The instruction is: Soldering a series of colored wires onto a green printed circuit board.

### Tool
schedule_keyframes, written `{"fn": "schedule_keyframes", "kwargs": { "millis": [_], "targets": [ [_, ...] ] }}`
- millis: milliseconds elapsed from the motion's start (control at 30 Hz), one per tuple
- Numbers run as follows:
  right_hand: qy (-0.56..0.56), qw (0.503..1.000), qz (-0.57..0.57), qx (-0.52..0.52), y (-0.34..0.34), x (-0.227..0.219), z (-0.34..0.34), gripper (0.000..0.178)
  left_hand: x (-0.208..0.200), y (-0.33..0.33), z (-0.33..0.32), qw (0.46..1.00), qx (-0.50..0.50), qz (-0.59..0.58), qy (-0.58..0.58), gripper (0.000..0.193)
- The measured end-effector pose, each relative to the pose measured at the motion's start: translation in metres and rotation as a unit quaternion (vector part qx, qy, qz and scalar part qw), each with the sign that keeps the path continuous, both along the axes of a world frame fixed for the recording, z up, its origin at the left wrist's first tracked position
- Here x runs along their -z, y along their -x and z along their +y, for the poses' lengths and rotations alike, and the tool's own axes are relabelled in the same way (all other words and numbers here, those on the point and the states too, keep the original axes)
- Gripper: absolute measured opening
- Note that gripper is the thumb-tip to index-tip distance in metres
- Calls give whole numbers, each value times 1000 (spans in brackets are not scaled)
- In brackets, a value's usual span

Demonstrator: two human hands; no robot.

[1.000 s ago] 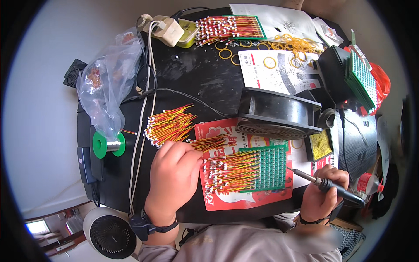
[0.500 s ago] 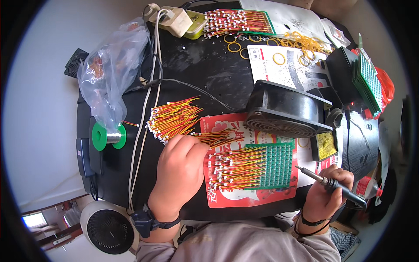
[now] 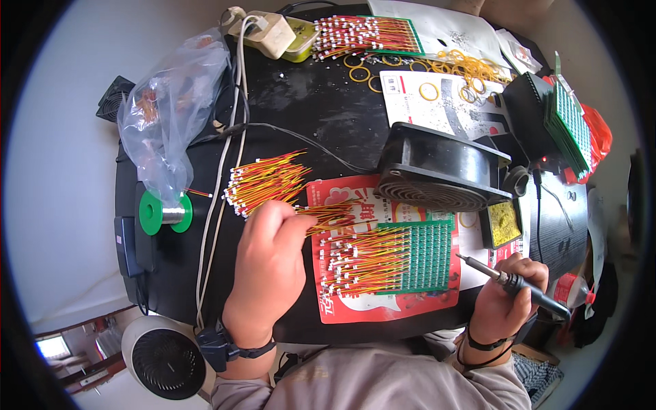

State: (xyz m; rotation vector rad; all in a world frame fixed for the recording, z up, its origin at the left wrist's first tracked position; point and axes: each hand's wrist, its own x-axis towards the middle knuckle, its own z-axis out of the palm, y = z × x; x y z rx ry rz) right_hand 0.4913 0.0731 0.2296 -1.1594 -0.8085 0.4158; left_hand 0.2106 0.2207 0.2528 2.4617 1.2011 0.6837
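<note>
My left hand [image 3: 268,263] is closed in a pinch on a thin red-and-yellow wire lead [image 3: 347,228], which points right toward the circuit board; the fingers partly hide it. Beside the fingertips lie loose leads, and a larger pile of red-and-yellow leads with white connectors [image 3: 266,183] sits just beyond. The green circuit board panel [image 3: 429,257] has rows of such leads along it, their connectors fanned out to the left. My right hand [image 3: 507,298] grips a soldering iron [image 3: 523,288] by its dark handle. Its tip points left, close to the board's right edge.
A red printed sheet [image 3: 383,313] lies under the board. Behind it stands a black fan [image 3: 444,167], with a yellow sponge tray [image 3: 504,224] to its right. A green solder spool [image 3: 152,212], a plastic bag [image 3: 171,116] and white cables [image 3: 217,184] are at left. Rubber bands [image 3: 468,66] lie far back.
The whole view has shifted slightly left. My left hand has moved a little away from me, and a wire lead now shows past its fingertips. The soldering iron stays near the board's right edge.
</note>
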Motion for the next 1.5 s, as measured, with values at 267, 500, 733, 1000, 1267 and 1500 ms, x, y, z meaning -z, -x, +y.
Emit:
{"fn": "schedule_keyframes", "kwargs": {
  "millis": [267,500,733,1000,1267,1500],
  "targets": [
    [3,999,-22,-28,-1,-1,1,39,-10,-16,-12,994,-16,-99,31,12],
    [-2,999,-16,-45,0,-2,0,38,-20,-19,-32,895,-4,-332,299,19],
    [62,993,-45,-86,4,-11,2,37,-42,-31,-47,707,-33,-497,503,33],
    [86,990,-42,-102,4,-10,0,38,-16,-41,-44,744,-89,-489,446,40],
    [74,986,-78,-124,-5,-2,-3,32,-12,-37,-48,788,-35,-432,438,21],
    [127,986,10,-104,13,-24,-8,38,2,-29,-45,804,21,-427,414,14]
  ]
}}
